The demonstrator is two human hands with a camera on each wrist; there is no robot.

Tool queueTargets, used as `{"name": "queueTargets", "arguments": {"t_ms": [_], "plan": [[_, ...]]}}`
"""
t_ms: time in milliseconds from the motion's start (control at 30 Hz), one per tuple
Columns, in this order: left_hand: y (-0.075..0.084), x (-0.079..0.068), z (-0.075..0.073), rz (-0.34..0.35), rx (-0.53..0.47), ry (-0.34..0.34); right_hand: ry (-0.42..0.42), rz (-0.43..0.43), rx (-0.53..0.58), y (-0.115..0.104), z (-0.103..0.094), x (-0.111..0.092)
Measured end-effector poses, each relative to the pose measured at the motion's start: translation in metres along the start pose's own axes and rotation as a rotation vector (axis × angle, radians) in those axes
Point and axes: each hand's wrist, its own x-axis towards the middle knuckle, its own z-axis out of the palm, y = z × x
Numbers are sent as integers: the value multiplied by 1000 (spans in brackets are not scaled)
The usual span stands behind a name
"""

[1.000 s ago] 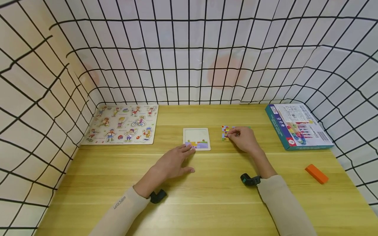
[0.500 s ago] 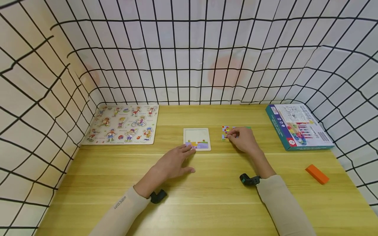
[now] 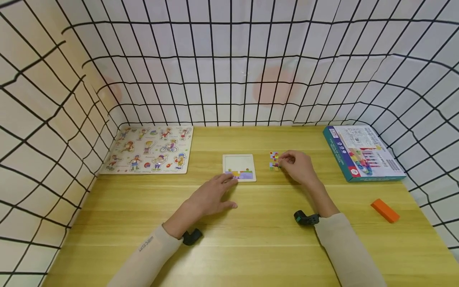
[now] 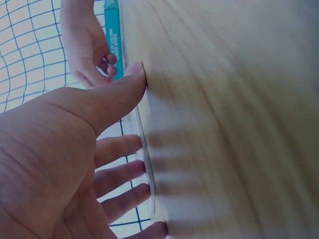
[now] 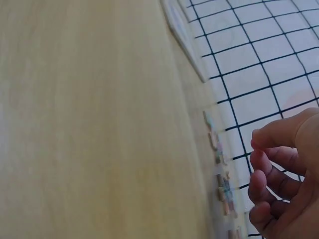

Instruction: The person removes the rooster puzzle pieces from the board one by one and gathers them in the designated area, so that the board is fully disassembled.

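Observation:
In the head view my left hand (image 3: 211, 195) lies flat, its fingertips on the lower left edge of a small square jigsaw tray (image 3: 238, 162). Purple and orange jigsaw pieces (image 3: 244, 175) line the tray's bottom; pale backing shows above them. In the left wrist view that hand's fingers are spread along the tray's thin edge. My right hand (image 3: 298, 166) is beside loose colourful jigsaw pieces (image 3: 273, 155) right of the tray. Thumb and index fingertips come together, the other fingers curled; no piece shows between them in the right wrist view (image 5: 284, 169).
A wooden picture board (image 3: 147, 150) with sports figures lies at the back left. At the back right is a flat teal-edged box (image 3: 365, 153), with an orange block (image 3: 385, 210) in front of it. Black-and-white grid walls (image 3: 229, 63) border the table on three sides.
My right hand has shifted slightly rightward and its fingers have changed shape, opening a visible loop behind the thumb. Fewer pieces show beside its fingertips. The left hand and tray stay put.

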Motion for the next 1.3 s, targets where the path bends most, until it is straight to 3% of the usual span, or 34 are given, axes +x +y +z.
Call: {"name": "queueTargets", "arguments": {"t_ms": [233,433,667,1300], "plan": [[1,2,-1,-8,29,2,-23,-21,71,-11,-1,-7],[8,6,-4,27,10,13,-103,-36,142,-24,8,-10],[13,13,1,63,48,-7,-179,-87,152,-34,25,-7],[9,20,5,47,80,-34,-276,-76,158,-45,46,-4]]}}
